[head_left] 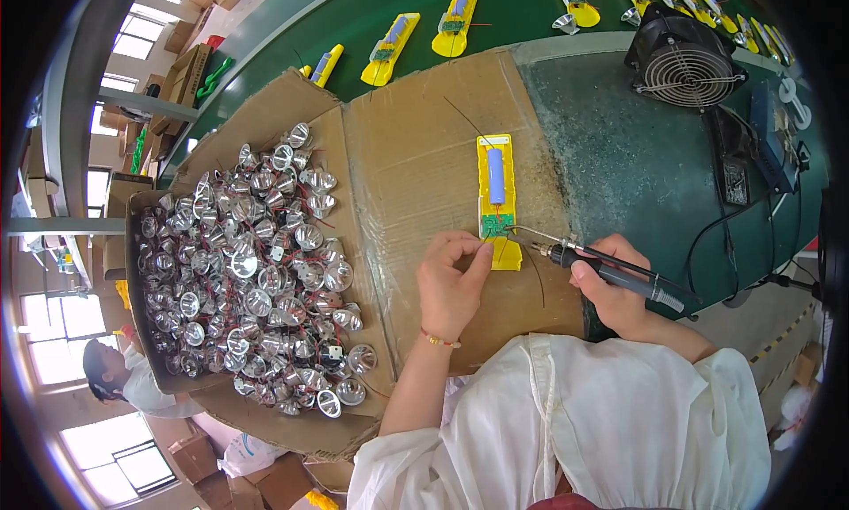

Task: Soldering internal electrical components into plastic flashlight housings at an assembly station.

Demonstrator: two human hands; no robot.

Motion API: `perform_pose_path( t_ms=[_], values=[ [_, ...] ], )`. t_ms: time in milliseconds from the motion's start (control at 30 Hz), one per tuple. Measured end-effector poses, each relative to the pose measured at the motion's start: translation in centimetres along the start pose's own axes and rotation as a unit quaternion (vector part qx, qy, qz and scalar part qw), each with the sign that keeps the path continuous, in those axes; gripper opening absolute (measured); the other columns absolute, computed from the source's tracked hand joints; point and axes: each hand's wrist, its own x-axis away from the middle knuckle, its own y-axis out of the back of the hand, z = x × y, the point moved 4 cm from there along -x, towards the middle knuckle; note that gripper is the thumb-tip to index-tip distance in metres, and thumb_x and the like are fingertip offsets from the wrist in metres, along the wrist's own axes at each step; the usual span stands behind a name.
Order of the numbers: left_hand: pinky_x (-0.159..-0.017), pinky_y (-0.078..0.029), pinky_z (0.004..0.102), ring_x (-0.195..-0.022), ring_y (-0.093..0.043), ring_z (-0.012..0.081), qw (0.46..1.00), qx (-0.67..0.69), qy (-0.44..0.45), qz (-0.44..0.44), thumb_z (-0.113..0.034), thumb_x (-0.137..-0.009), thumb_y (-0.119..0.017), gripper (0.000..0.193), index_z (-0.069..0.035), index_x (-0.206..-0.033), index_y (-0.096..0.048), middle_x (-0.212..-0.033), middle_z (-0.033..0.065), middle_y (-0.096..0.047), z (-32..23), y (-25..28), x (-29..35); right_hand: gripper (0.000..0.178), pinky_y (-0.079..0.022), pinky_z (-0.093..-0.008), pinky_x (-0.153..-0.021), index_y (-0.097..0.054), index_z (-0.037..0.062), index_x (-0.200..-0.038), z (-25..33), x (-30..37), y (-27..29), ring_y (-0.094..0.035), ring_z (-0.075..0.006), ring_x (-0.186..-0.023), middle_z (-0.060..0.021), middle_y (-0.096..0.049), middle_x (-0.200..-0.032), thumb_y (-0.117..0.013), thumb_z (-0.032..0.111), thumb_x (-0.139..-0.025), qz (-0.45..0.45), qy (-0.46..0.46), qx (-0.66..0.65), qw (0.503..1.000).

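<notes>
A: Far left first. What's there?

B: An open box, heaped with silvery reflectors, red wires among them. To its right, flat cardboard. Other casings, yellow, run in a spaced line along the far side.

A: Now the hands. Left one?

B: Left hand is over the cardboard, thumb and forefinger drawn narrow at the board's lower left edge. Can't tell whether a wire sits between them.

A: And the work itself?

B: Yellow casing, lying on the cardboard just beyond the left fingertips, long side pointing away from the person. Blue cell in its upper part, green board below that.

A: Right hand?

B: Right hand is wrapped around a soldering iron, its tip slanting left to the board. Contact too small to tell.

A: Farther right?

B: Green counter, bearing a black fan with a round grille, then a blue unit near the edge.
</notes>
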Motion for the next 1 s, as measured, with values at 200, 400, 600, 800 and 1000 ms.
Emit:
perform_pose_path(
  t_ms=[200, 400, 600, 800, 1000],
  values=[
    [-0.061, -0.043, 0.0213, -0.071, -0.053, 0.0098, 0.999, 0.007, 0.039, 0.0, -0.005, -0.077, -0.065, 0.007, 0.002, -0.077, -0.065, -0.084, 0.005, -0.057, 0.1, -0.3, -0.1, 0.01, -0.046, -0.0221, -0.051, -0.05, 0.0007, -0.086, 0.4, -0.3, -0.3, -0.056, -0.0099, -0.057, -0.008, -0.059, -0.068, -0.058, 0.007, -0.083, -0.052, -0.056, -0.092, 0.993],
    [-0.06, -0.043, 0.0212, -0.07, -0.053, 0.009, 0.997, 0.021, 0.074, 0.0, -0.005, -0.076, -0.066, 0.007, 0.002, -0.077, -0.065, -0.083, 0.0045, -0.057, -0.5, -0.1, -0.2, 0.013, -0.048, -0.022, -0.054, -0.051, -0.0007, -0.087, 0.5, -0.3, 1.4, -0.058, -0.0097, -0.062, -0.0077, -0.06, -0.071, -0.061, 0.008, -0.083, -0.074, -0.018, -0.096, 0.992],
    [-0.056, -0.044, 0.0216, -0.062, -0.054, 0.0095, 0.999, -0.021, 0.04, -0.008, -0.006, -0.078, -0.064, 0.009, 0.003, -0.077, -0.063, -0.08, 0.0052, -0.059, -0.4, -0.3, -0.4, 0.013, -0.046, -0.0216, -0.052, -0.051, -0.0005, -0.087, -0.5, -0.6, 2.5, -0.056, -0.0089, -0.06, -0.0072, -0.059, -0.07, -0.061, 0.007, -0.082, -0.085, -0.005, -0.102, 0.991],
    [-0.05, -0.046, 0.0262, -0.051, -0.057, 0.0119, 0.986, -0.078, 0.121, 0.083, -0.017, -0.075, -0.068, 0.018, 0.0, -0.072, -0.064, -0.064, 0.0063, -0.064, 0.5, 0.8, -1.2, 0.012, -0.045, -0.0212, -0.052, -0.051, -0.0007, -0.087, -1.1, -1.2, 5.6, -0.055, -0.009, -0.058, -0.0075, -0.059, -0.068, -0.06, 0.005, -0.082, -0.134, 0.0, -0.101, 0.986],
    [-0.053, -0.048, 0.0333, -0.052, -0.061, 0.023, 0.961, -0.241, -0.047, 0.128, -0.025, -0.076, -0.059, 0.022, -0.005, -0.068, -0.065, -0.055, 0.012, -0.059, -5.7, -5.4, -13.3, 0.012, -0.046, -0.0222, -0.054, -0.052, 0.0, -0.086, -2.2, -2.3, 6.6, -0.055, -0.0094, -0.06, -0.0072, -0.059, -0.069, -0.061, 0.005, -0.081, -0.157, -0.055, -0.105, 0.98]
  ],
)
